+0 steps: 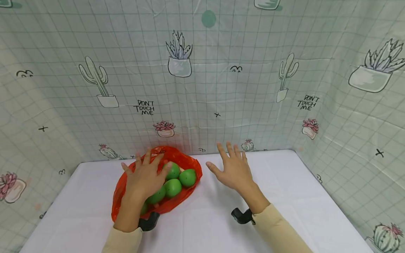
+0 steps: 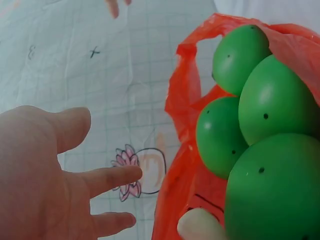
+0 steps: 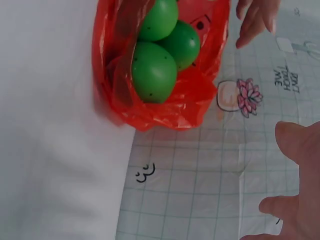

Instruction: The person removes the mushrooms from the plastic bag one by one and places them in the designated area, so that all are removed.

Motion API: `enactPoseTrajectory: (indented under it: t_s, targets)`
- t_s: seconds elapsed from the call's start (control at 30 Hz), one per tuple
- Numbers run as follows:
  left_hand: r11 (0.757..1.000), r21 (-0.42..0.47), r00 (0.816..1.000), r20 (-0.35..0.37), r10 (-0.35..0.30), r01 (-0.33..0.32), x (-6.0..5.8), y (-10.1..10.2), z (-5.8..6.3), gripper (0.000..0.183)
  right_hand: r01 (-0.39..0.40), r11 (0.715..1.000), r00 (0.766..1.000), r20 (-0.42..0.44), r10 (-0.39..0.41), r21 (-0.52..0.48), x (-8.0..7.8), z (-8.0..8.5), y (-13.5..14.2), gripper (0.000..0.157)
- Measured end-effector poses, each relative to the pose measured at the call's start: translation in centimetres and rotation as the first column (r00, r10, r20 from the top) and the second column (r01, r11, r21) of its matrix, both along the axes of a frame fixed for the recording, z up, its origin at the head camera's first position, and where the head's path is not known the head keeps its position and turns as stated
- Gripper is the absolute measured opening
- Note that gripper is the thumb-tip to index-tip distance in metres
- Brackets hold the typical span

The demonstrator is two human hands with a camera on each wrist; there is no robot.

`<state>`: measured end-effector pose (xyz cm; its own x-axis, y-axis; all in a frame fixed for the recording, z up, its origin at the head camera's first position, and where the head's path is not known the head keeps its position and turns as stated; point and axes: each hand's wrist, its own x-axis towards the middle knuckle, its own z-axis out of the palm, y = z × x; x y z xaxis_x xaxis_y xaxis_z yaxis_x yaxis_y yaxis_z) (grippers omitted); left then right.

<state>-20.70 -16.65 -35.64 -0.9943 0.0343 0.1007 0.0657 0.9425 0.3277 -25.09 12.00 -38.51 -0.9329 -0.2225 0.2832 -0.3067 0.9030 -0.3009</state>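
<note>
A red plastic bag (image 1: 178,153) lies with its mouth open on the left half of the table, holding several smooth green balls (image 1: 173,188) dotted with small black marks. Over the bag, my left hand (image 1: 146,179) is spread with straight fingers and nothing in its grasp; it hides part of the contents. To the right of the bag, my right hand (image 1: 234,170) hovers palm down, fingers spread, also holding nothing. Among the balls, the left wrist view shows a pale rounded object (image 2: 200,225), and a red item with black markings (image 3: 200,22) appears in the right wrist view.
A white cloth covers the table (image 1: 202,232). A grid-patterned curtain (image 1: 218,88) printed with potted plants hangs behind the table and along both sides. Black wrist mounts (image 1: 242,215) sit at both sleeves.
</note>
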Motion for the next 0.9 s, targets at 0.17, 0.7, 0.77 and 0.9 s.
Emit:
enactPoseTrajectory:
  t_s: [0.17,0.7,0.77,0.9]
  targets:
    - [1.000,-0.005,1.000,-0.016,0.008,-0.008,0.5,-0.6,0.2,0.076,-0.023,0.999,1.000,-0.014,0.022,-0.038,0.4,0.2,-0.8,0.087]
    - [1.000,0.016,1.000,0.009,-0.003,0.003,2.9,-3.6,0.4,0.060,-0.107,0.974,0.994,-0.012,0.106,-0.201,1.7,-0.4,-4.4,0.083]
    - [1.000,0.020,1.000,0.013,-0.004,0.004,3.1,-4.1,0.3,0.062,-0.115,0.966,0.993,-0.017,0.114,-0.231,1.9,-0.5,-4.9,0.082]
    - [0.999,0.036,1.000,0.012,-0.003,0.003,3.3,-4.9,-0.1,0.068,-0.130,0.947,0.991,-0.026,0.128,-0.294,2.3,-0.8,-5.8,0.079]
